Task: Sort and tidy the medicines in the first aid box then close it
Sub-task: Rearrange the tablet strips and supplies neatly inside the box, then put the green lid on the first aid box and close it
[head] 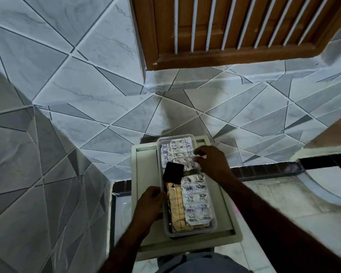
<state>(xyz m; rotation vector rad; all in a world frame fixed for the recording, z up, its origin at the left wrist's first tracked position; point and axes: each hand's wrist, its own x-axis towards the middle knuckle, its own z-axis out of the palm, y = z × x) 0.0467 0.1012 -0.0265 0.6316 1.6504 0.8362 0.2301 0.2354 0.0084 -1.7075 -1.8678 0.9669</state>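
Head view: clear first aid box (186,232) open on pale tray (146,213), centre near. Left hand (149,203) curled closed against the box's left wall. Right hand (211,161) at far right rim, fingers pinching silver blister strips (177,152) (contact blurred). Further silver blister sheet (196,203), yellow strip (175,209) near; black card (173,173) mid-box.

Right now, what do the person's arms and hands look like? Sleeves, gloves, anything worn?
Both forearms are bare up to the frame edge: no sleeves in view. The left hand and right hand wear no gloves, and no watch, bracelet or ring shows, though the image is dim and a little blurred. The only clothing visible is blue-grey fabric at the bottom centre.
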